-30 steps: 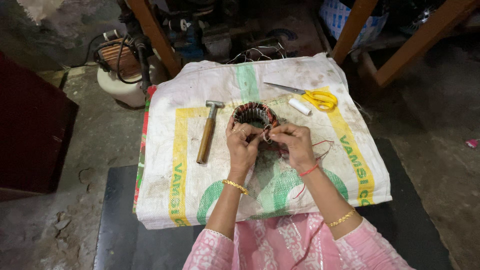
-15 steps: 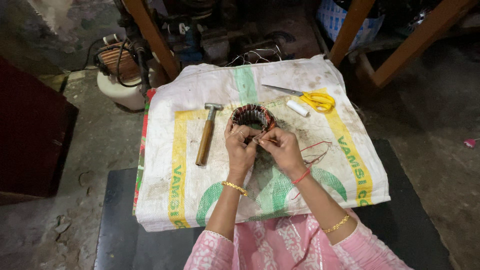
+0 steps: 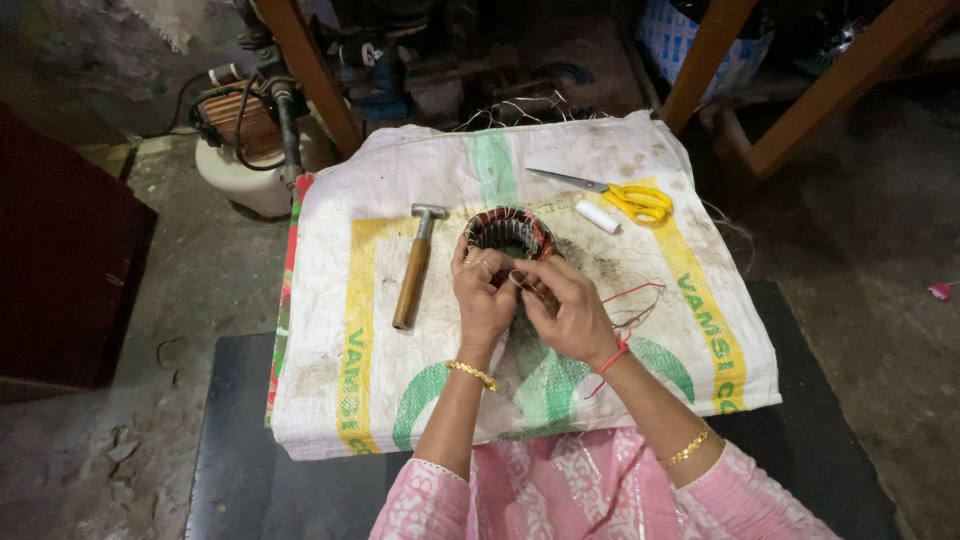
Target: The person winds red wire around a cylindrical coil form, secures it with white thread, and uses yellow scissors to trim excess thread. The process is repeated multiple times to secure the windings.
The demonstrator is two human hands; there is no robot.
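Head camera is showing the left hand and the right hand pinching thin wire at the near rim of the copper-wound stator, which is lying on the white sack between hammer and yellow scissors.

Only 1 view exists: a head-worn camera looking steeply down from above the person's pink-sleeved lap, fairly near, onto the white woven sack with green and yellow print (spread over a dark table); floor and wooden legs fill the edges.
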